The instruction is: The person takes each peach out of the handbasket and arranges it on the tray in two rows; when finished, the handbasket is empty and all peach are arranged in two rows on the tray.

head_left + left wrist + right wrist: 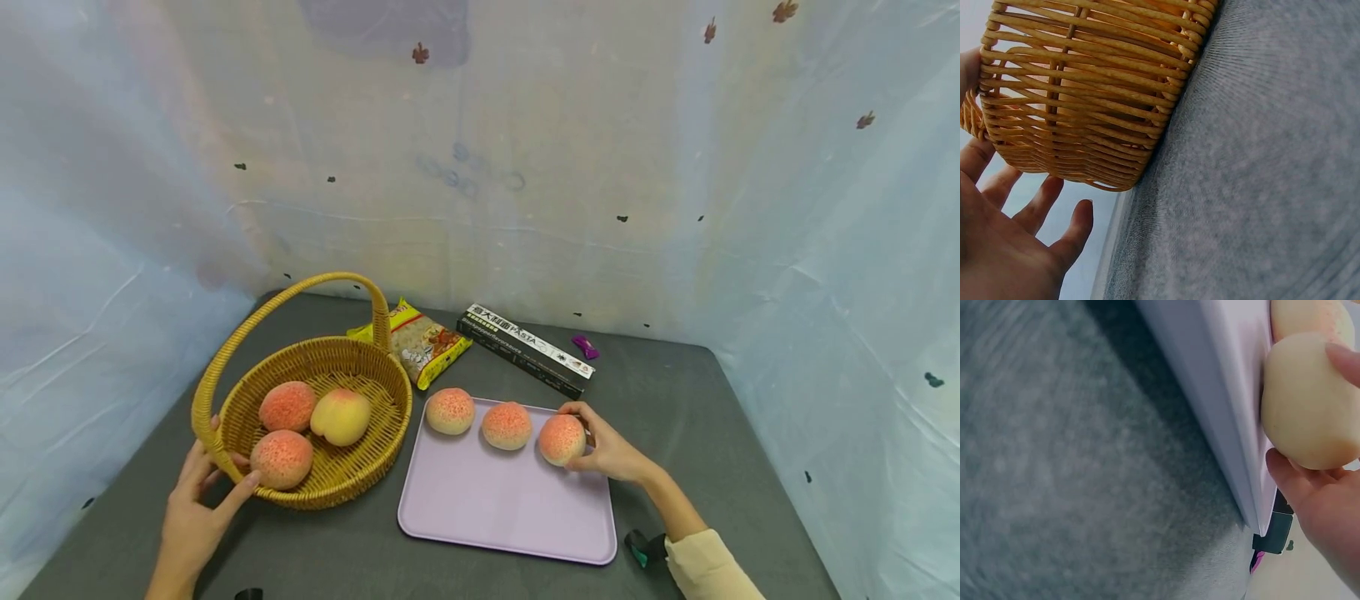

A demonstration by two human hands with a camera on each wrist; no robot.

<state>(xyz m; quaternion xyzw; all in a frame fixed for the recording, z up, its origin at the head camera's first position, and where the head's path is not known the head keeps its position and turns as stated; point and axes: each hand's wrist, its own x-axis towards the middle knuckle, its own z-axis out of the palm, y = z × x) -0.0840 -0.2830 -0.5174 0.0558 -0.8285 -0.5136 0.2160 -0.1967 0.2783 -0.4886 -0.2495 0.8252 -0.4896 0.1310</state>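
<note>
Across the dark grey desk (720, 475), pale translucent sheeting (540, 175) with brown and dark leaf-like marks, up behind and at both sides. Creases visible throughout. Wicker basket (341, 493) on the desk at left, arched handle up, three peaches (282, 460) inside, one of them yellower. Left hand (197, 508): grip holding the basket's near-left rim at the handle base. Lilac tray (506, 510) just right of it, flat on the desk, three more peaches in a row along its far side. Right hand (615, 450): grip clasping the rightmost peach (561, 440), thumb on the near side; can't tell if it's lifted. Behind: yellow noodle packet (429, 343), black-and-white pasta box (517, 350), purple wrapper (585, 347).
</note>
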